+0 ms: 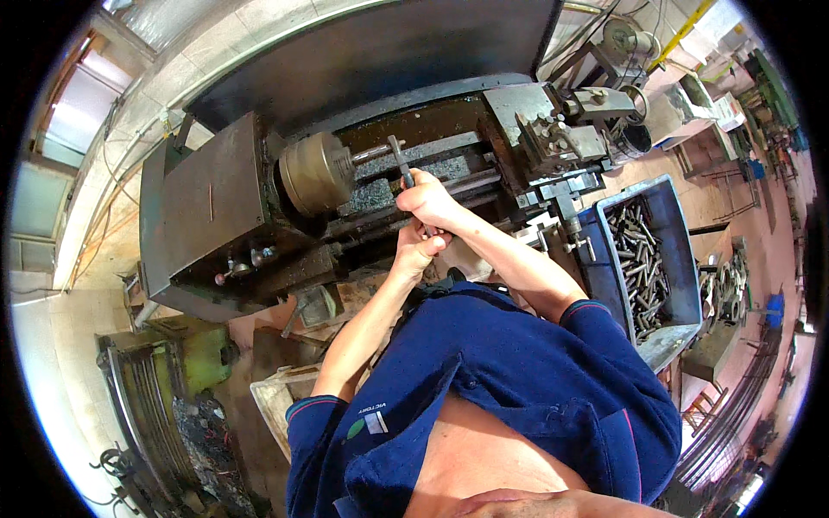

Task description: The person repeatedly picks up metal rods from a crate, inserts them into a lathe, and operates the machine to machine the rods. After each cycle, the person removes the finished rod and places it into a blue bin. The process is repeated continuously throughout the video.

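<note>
Both my hands are closed around a slim, dark metal bar-shaped tool [402, 159], held slanting over the bed of a lathe. My right hand [427, 200] grips it about midway, while my left hand [420, 250] is closed around its lower end, nearer my body. The tool's far end lies beside a thin bright metal rod [371, 154] that sticks out of the round lathe chuck [313, 174]. Whether tool and rod touch, I cannot tell. My fingers hide much of the tool, so its exact kind does not show.
The lathe headstock [207, 207] stands at left, the tool post [553, 142] at right. Metal chips [370, 197] cover the bed below the chuck. A blue bin [691, 298] full of metal pins is near my right elbow. A green machine [194, 354] stands lower left.
</note>
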Available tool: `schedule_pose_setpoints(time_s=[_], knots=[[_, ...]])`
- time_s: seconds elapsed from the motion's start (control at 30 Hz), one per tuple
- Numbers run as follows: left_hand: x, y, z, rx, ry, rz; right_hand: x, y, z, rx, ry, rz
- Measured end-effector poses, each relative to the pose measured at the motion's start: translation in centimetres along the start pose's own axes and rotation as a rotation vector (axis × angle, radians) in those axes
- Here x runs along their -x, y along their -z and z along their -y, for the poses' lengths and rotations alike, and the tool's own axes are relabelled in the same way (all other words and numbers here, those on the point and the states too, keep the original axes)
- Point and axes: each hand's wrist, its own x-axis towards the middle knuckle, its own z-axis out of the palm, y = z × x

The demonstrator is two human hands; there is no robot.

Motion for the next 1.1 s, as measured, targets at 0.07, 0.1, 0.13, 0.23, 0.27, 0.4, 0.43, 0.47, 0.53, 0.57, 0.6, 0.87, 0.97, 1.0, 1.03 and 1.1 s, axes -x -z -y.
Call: schedule_pose_setpoints(time_s=[0.07,0.1,0.13,0.23,0.27,0.4,0.43,0.47,0.53,0.57,0.6,0.87,0.97,1.0,1.03,1.1], knots=[[-0.3,-0.3,0.2,0.037,-0.05,0.016,-0.1,0.2,-0.3,0.015,0.025,-0.014],[-0.3,-0.6,0.2,0.064,-0.075,0.023,0.0,0.5,-0.5,-0.001,0.042,-0.025],[-0.5,-0.9,0.2,0.094,-0.097,0.061,0.0,0.8,-0.6,-0.017,0.059,-0.037],[-1.1,-1.5,0.2,0.069,-0.07,0.093,-0.1,1.8,-1.2,-0.112,0.029,-0.039],[-1.4,-1.8,0.3,0.051,-0.091,0.104,0.0,2.1,-1.4,-0.127,0.047,-0.052],[-2.2,-2.5,1.0,0.043,-0.144,0.185,0.6,3.4,-2.7,-0.289,0.026,-0.083],[-2.3,-2.6,1.3,0.045,-0.129,0.17,0.8,3.8,-3.0,-0.335,0.014,-0.091],[-2.3,-2.8,1.7,0.046,-0.113,0.159,1.1,3.9,-3.4,-0.39,0.029,-0.11],[-2.1,-3.9,0.5,-0.175,-0.163,0.126,2.2,4.5,-4.1,-0.51,0.066,-0.177],[-1.4,-4.6,-1.0,-0.386,-0.032,0.121,3.1,4.8,-4.4,-0.547,0.167,-0.182],[-1.8,-3.7,0.6,-0.583,-0.103,0.06,3.9,4.8,-4.4,-0.546,0.189,-0.196],[0.7,-7.9,1.4,-1.054,-0.498,0.073,12.2,6.9,-5.7,-0.734,0.268,-0.338],[2.0,-10.1,1.9,-1.056,-0.497,0.066,14.9,8.0,-6.1,-0.67,0.367,-0.403],[2.1,-10.4,2.0,-1.066,-0.543,0.09,15.1,8.0,-6.1,-0.702,0.36,-0.461],[2.2,-10.9,2.2,-1.073,-0.588,0.113,15.5,8.2,-6.1,-0.734,0.353,-0.517],[2.7,-12.1,2.2,-1.116,-0.572,0.186,17.9,9.5,-5.4,-0.825,0.356,-0.495]])
